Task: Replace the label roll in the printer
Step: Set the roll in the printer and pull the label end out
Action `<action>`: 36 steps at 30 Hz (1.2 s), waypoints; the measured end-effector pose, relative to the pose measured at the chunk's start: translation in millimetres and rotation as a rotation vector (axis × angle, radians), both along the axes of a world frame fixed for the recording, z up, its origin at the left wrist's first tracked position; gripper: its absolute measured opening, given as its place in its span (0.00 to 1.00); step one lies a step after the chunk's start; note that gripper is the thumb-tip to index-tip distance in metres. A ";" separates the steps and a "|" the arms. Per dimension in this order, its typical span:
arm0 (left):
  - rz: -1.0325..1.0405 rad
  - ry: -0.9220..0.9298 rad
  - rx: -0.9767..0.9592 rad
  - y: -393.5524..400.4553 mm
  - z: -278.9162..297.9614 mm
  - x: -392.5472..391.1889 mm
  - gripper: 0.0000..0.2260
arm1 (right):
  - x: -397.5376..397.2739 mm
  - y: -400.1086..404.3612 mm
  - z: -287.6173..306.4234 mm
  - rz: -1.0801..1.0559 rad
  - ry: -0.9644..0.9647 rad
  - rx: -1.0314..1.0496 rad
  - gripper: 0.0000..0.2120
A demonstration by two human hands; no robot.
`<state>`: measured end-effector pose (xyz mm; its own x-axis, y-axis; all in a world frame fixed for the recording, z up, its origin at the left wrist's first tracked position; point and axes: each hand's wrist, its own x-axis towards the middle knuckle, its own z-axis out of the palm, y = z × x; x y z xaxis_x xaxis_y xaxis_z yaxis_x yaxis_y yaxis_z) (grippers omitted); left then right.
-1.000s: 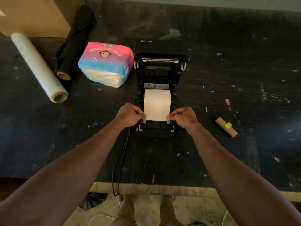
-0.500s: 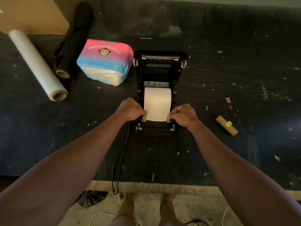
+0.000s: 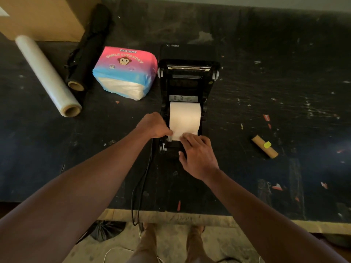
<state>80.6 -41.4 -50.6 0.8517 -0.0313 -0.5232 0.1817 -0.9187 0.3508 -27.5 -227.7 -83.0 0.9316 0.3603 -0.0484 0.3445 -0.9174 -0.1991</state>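
A black label printer (image 3: 188, 80) stands open in the middle of the dark table, its lid tipped back. A white label roll (image 3: 185, 118) sits in its bay, with the loose end drawn toward the front. My left hand (image 3: 153, 126) rests against the left side of the roll, fingers curled at the paper's left edge. My right hand (image 3: 197, 154) lies flat over the printer's front, fingertips pressing the paper's loose end down. An empty brown cardboard core (image 3: 265, 146) with a yellow sticker lies on the table to the right.
A pink and blue tissue pack (image 3: 125, 73) sits left of the printer. Further left lie a black roll (image 3: 85, 54) and a clear stretch-film roll (image 3: 47, 76), with a cardboard box (image 3: 43, 16) behind. The printer's cable (image 3: 140, 183) hangs over the table's front edge.
My right hand has shifted from the paper's right edge to the middle front, now lying flat on the loose end. My left hand has stayed at the left side.
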 end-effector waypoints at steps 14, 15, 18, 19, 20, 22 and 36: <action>-0.520 -0.514 -0.003 4.2 -13.0 -90.2 0.23 | -9.2 -5.7 13.1 0.036 0.006 0.001 0.20; -0.536 -0.531 0.014 4.4 -13.3 -91.1 0.23 | -9.8 -6.7 14.0 0.040 0.004 0.001 0.19; -0.550 -0.553 0.024 3.3 -12.8 -93.4 0.22 | -10.7 -10.1 15.8 0.046 0.004 0.048 0.16; -0.550 -0.555 0.026 2.4 -12.8 -93.9 0.22 | -10.7 -11.0 15.8 0.055 0.007 0.069 0.16; -0.549 -0.556 0.026 1.6 -13.1 -93.6 0.21 | -10.5 -11.7 15.6 0.066 0.010 0.088 0.16; -0.545 -0.550 0.018 0.4 -13.4 -91.0 0.20 | -7.8 -13.8 15.4 0.073 0.018 0.130 0.17; -0.595 -0.559 0.022 -0.8 -16.5 -77.8 0.17 | 15.0 -19.3 20.4 0.164 0.056 -0.134 0.26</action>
<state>2.8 -42.2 -67.1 0.8311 -0.5551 -0.0319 -0.5350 -0.8140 0.2262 -12.5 -247.0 -62.6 0.8557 0.4934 -0.1560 0.4830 -0.8697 -0.1017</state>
